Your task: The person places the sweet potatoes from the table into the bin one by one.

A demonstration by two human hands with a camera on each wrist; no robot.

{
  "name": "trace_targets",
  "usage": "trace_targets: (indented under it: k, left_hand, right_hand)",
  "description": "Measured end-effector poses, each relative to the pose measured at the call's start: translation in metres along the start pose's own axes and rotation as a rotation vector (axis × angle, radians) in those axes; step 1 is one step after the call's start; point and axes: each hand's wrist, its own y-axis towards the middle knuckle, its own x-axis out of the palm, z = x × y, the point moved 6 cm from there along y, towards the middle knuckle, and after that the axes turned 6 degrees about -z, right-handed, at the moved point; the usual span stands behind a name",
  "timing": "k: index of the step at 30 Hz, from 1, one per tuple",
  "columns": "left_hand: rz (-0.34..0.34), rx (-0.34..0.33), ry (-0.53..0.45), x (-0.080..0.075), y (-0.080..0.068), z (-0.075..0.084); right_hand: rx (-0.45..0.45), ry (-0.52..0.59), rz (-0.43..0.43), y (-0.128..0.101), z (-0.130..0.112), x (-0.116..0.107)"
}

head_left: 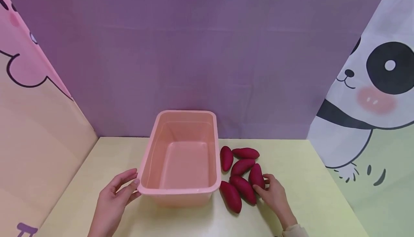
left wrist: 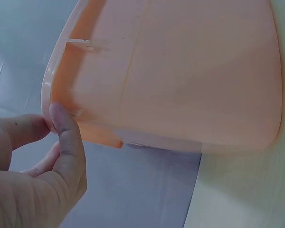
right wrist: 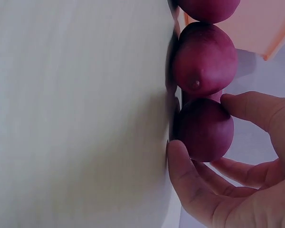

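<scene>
A pink plastic bin point(head_left: 148, 154) stands on the table, its inside bare. My left hand point(head_left: 113, 197) pinches the rim at the bin's near left corner; in the left wrist view thumb and fingers meet on the lip point(left wrist: 46, 95). Several dark red sweet potatoes lie in a loose group to the right of the bin. Around the rightmost sweet potato point(head_left: 256, 176) curl the thumb and fingers of my right hand point(head_left: 275, 197). The right wrist view shows this sweet potato point(right wrist: 206, 130) between them, low against the table, with another sweet potato point(right wrist: 205, 59) beside it.
The pale yellow table point(head_left: 307, 194) backs onto a purple cloth point(head_left: 233, 57). A panda-print sheet point(head_left: 372, 97) hangs at the right, and a pink and beige printed sheet point(head_left: 35, 129) at the left. One sweet potato point(head_left: 231, 196) lies close by the bin's near right corner.
</scene>
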Motion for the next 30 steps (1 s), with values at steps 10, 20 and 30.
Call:
trace_targets:
  k: [10,20,30]
  left_hand:
    - [0.003,-0.002,-0.019,-0.001,0.001,-0.004]
    - [0.009,-0.037,-0.026,-0.002,0.002,-0.006]
    - [-0.003,-0.046,-0.037,-0.002,0.003,-0.007]
  right_hand:
    - [0.031,0.024,0.018,0.000,0.007,-0.002]
    - [0.054,0.077,0.045,-0.002,0.010,-0.011]
    - [0.043,0.227,0.004,0.002,-0.009,-0.019]
